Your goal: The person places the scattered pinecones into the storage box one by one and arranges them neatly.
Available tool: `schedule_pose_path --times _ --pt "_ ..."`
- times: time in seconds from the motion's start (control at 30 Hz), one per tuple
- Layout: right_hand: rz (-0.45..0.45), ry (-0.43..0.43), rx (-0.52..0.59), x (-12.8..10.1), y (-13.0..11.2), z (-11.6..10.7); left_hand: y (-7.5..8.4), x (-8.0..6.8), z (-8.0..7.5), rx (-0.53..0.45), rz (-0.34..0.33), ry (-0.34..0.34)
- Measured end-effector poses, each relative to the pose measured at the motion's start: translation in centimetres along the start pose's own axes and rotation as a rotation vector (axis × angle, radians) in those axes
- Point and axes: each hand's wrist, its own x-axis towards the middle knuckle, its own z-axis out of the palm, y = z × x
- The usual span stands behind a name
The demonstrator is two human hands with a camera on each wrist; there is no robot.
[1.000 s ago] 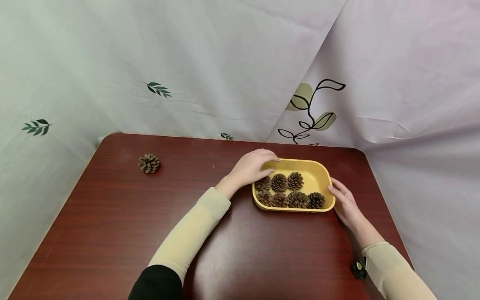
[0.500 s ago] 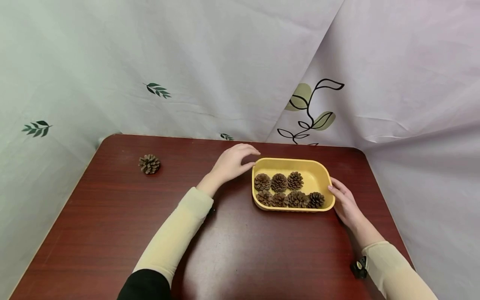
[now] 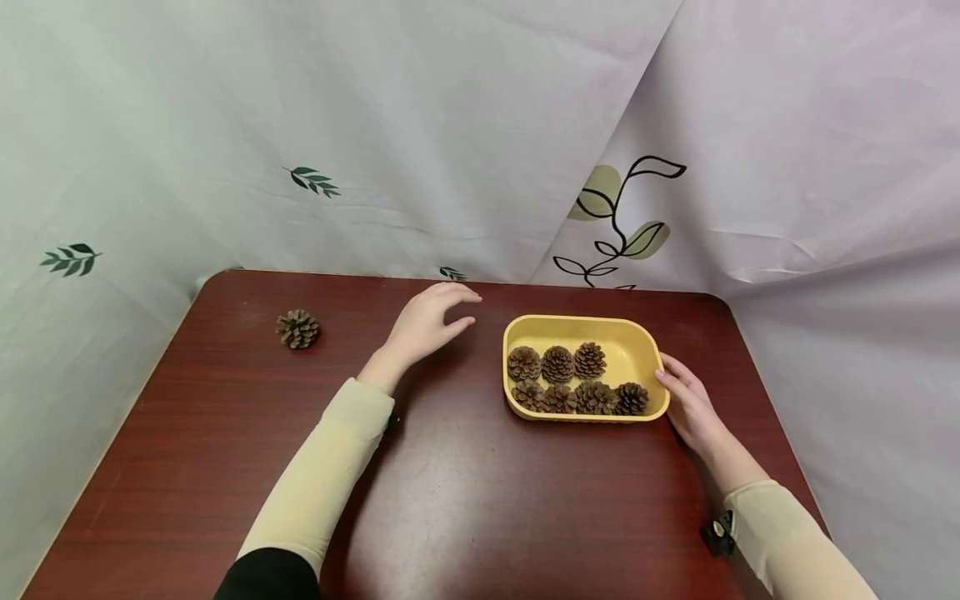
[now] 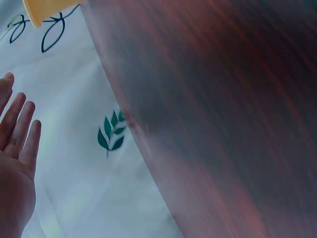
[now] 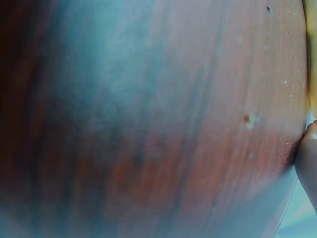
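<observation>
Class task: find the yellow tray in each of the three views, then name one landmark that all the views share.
Head: the yellow tray sits right of centre on the table, seven pine cones inside.
Left wrist: only a corner of it shows, at the top left edge.
Right wrist: a thin yellow strip on the right edge.
Shared landmark: the dark red table.
</observation>
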Motion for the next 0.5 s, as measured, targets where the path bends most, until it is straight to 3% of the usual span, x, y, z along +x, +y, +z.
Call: schedule_pose_path --times 0.5 --pt "-0.001 -0.033 0.004 0.1 0.0 -0.3 -2.8 -3.8 -2.2 -0.016 -0.145 0.056"
